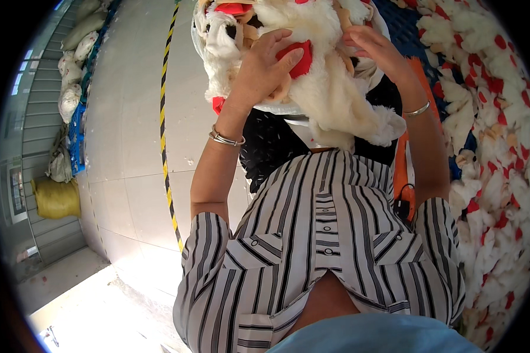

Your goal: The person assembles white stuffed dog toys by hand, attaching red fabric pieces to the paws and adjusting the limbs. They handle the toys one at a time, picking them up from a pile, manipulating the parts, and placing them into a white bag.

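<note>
A heap of unstuffed cream-white plush toy pieces, with red and beige patches, fills a white tub in front of my body. My left hand lies on the heap, thumb and forefinger spread. Its thumb rests on a red felt patch, and its lower fingers are partly hidden. At the heap's right side is my right hand, its fingers stretched out toward a beige part of the plush. I see no piece clearly gripped in it. One furry limb hangs over the tub's near edge.
On the right, a large pile of white and red plush pieces covers the floor, with blue crate mesh beside it. An orange object stands by my right arm. Leftward run striped floor tape, a yellow bundle and stacked sacks.
</note>
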Demonstrator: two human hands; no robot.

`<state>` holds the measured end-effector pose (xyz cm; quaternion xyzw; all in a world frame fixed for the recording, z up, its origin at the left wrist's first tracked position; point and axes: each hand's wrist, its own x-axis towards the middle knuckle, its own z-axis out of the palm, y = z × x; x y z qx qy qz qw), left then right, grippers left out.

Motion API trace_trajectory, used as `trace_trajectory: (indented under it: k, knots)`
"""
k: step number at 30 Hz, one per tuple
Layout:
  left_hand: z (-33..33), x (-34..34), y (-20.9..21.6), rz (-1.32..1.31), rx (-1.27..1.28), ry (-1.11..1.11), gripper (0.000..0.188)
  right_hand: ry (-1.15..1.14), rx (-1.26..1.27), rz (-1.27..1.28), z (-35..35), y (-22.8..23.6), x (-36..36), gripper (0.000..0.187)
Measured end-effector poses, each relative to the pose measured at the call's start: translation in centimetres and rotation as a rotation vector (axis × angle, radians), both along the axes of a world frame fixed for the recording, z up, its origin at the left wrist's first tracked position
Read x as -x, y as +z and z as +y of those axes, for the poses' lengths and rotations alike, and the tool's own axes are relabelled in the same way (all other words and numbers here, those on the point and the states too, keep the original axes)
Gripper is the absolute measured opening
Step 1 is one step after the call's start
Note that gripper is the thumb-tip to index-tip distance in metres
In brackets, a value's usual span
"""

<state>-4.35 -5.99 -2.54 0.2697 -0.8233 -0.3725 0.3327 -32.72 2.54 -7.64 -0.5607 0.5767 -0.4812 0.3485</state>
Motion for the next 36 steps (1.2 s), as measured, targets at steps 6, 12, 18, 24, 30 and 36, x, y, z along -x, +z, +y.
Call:
trace_trajectory:
  k: [6, 12, 18, 24, 30, 36]
  knots:
    - [-0.2, 1.7, -1.6, 0.019, -0.12, -0.054, 0.038, -0.313, 0.298, 0.046, -1.1, 5.7, -3.6, 0.034]
    - [0.4, 3.3, -1.1, -0.012, -0.168, -0.215, 0.026, -0.127, -0.096, 0.209, -9.2, 2.6, -1.8, 0.027]
    - [1.2, 2.7, 0.4, 0.368, -0.439, -0.077, 0.041, -0.195, 0.302, 0.034, 0.0, 3.8, -6.0, 0.032]
    - [3.4, 4.0, 0.9, 0.295, -0.481, -0.162, 0.023, -0.195, 0.523, 0.093, 5.6, 5.8, -6.1, 0.028]
    - [4.3, 4.3, 1.0, 0.251, -0.305, -0.173, 0.018, -0.179, 0.513, 0.34, 5.1, 7.9, -8.3, 0.015]
    - [4.3, 4.0, -0.1, 0.063, -0.183, -0.212, 0.014, -0.176, 0.401, 0.523, 5.3, 7.7, -7.9, 0.016]
